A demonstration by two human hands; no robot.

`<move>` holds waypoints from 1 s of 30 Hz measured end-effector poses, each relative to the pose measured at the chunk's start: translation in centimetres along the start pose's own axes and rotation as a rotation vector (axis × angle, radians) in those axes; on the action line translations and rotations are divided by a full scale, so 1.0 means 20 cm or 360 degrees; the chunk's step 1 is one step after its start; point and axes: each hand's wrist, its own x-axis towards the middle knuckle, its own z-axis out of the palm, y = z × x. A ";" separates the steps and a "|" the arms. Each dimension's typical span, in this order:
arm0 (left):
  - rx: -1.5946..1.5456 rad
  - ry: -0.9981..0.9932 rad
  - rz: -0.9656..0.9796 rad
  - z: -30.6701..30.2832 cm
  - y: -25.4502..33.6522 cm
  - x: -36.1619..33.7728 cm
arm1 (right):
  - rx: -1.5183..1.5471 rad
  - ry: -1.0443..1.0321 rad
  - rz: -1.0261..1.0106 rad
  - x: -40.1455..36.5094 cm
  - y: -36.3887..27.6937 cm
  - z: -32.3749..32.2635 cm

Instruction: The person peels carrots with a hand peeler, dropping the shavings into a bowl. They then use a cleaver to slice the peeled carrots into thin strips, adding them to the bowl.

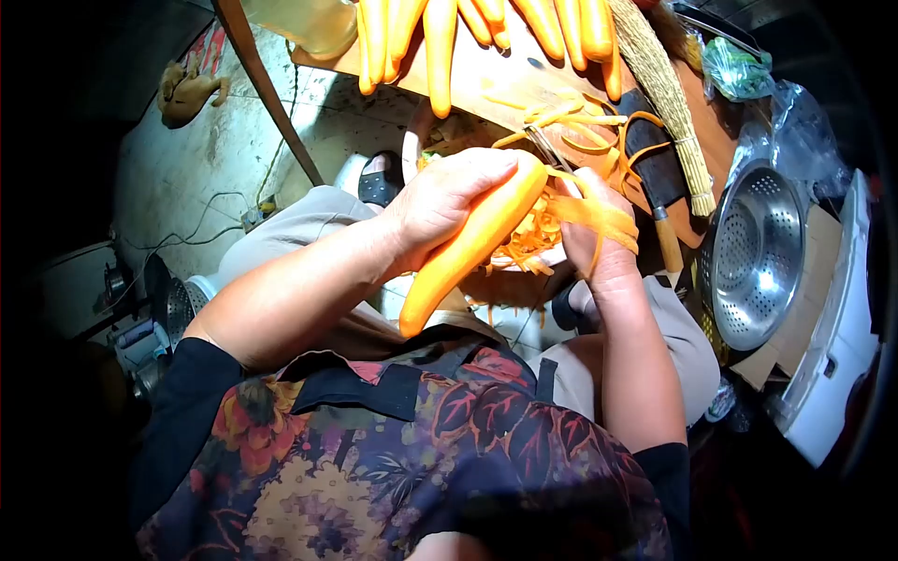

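My left hand (449, 192) is wrapped around a large peeled-looking carrot (472, 248), which slants from upper right to lower left above my lap. Close to the carrot's upper end, my right hand (603, 196) is closed on a peeler (541, 142); only its metal part shows clearly. Orange peel strips (608, 222) drape over my right hand and wrist. Beneath the hands, more carrot peelings (528, 240) lie heaped in a container whose pale rim (412, 140) is partly hidden.
Several carrots (440, 56) lie along the wooden board (510, 110) ahead. On its right side are loose peelings, a dark-bladed knife (655, 168) with a wooden handle, and a straw brush (669, 103). A metal colander (758, 257) stands at the right, near plastic bags (804, 131).
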 end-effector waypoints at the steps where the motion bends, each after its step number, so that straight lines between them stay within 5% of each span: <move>1: -0.0095 0.0020 -0.0152 0.00 0.02 -0.01 | 0.0036 0.0113 -0.0151 0.00 0.01 0.01; 3: -0.0292 0.0046 -0.0445 -0.03 0.03 0.02 | 0.0062 0.0228 -0.0342 0.01 -0.01 -0.01; 5: -0.0552 0.0127 -0.0434 -0.08 -0.01 0.06 | 0.0065 0.0318 -0.0560 -0.02 -0.09 -0.03; 7: -0.0664 0.0181 -0.0378 -0.12 -0.02 0.07 | 0.0264 0.0265 -0.0362 -0.07 -0.13 0.02; 9: -0.0823 0.0085 -0.0244 -0.17 -0.03 0.11 | 0.0301 0.0212 -0.0636 -0.12 -0.19 0.03; 15: -0.0728 0.0249 -0.0257 -0.20 0.01 0.15 | 0.0272 0.0194 -0.1001 -0.22 -0.23 0.07; 20: -0.0717 0.0387 -0.0353 -0.09 -0.03 0.12 | -0.0057 0.0369 -0.0799 -0.12 -0.14 0.06; 21: -0.0655 0.0150 -0.0479 -0.10 -0.02 0.06 | -0.0080 0.0367 -0.0687 -0.09 -0.09 0.06; 22: -0.0603 0.0057 -0.0556 -0.09 0.00 0.03 | -0.0351 0.0329 -0.0905 -0.05 -0.08 0.00; 23: -0.0550 -0.0037 -0.0635 -0.07 0.00 0.01 | -0.0317 0.0307 -0.0632 -0.02 -0.05 0.01; 27: -0.0592 -0.0150 -0.0700 -0.03 0.01 -0.02 | -0.0129 0.0321 -0.0588 0.03 0.05 0.00; 30: -0.0653 -0.0193 -0.0597 -0.09 0.00 0.01 | 0.0210 0.0169 -0.0138 0.01 -0.04 -0.03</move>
